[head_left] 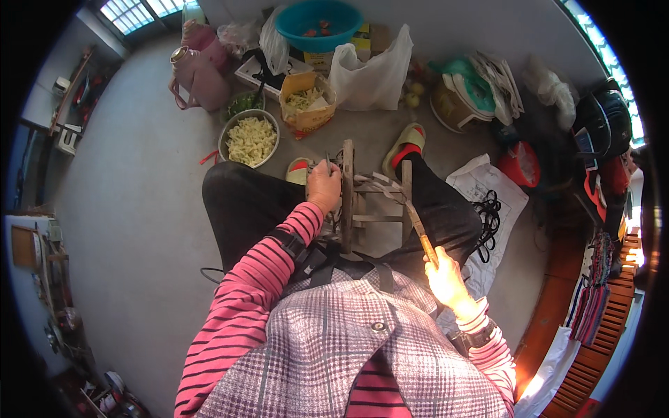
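Note:
A small wooden stool-like frame (347,230) with two uprights and crossbars stands between my knees. My left hand (325,187) is at its left upright, fingers closed on a small thin piece whose tip shows above them; its kind is unclear. My right hand (446,279) is wrapped round the yellow-orange handle of a long tool (418,226). The tool slants up and left from my fist, its far end over the frame's right upright. Pale strips (380,184) lie between the uprights beside that end, too blurred to name.
Beyond my feet are a bowl of pale chopped vegetables (251,141), an open carton (304,125), a white plastic bag (369,76), a blue basin (319,24) and a pink jug (198,80). At right, a white sack (491,188) bears a black cord (488,223); beyond is a red bucket (521,165).

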Demonstrator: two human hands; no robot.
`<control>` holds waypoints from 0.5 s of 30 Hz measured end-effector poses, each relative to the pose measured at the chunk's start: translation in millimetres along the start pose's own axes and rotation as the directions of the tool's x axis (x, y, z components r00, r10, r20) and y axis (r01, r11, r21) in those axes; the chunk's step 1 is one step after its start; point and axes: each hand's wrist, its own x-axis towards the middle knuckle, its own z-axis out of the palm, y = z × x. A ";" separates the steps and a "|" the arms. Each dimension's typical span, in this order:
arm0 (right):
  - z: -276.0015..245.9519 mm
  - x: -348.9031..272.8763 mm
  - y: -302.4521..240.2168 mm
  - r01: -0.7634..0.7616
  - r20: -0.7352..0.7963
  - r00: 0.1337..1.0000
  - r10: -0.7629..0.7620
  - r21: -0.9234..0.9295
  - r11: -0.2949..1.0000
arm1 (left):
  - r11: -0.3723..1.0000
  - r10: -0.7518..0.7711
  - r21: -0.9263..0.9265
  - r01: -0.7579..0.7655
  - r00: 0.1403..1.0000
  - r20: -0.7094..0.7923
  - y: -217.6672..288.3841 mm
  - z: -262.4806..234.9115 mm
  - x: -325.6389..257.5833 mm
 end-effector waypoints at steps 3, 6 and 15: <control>2.4 3.0 -0.9 0.004 0.004 1.000 -0.004 0.047 0.999 | 0.806 -0.299 -0.467 0.364 0.931 0.211 8.4 -7.2 6.3; 8.1 6.4 -0.7 0.038 -0.032 0.999 -0.035 0.080 0.996 | 0.674 -0.296 -0.602 0.428 0.903 0.310 22.5 -21.4 10.9; 26.5 13.7 -5.6 0.115 -0.073 0.992 -0.105 0.142 0.983 | 0.642 -0.292 -0.548 0.537 0.831 0.473 51.9 -38.5 15.3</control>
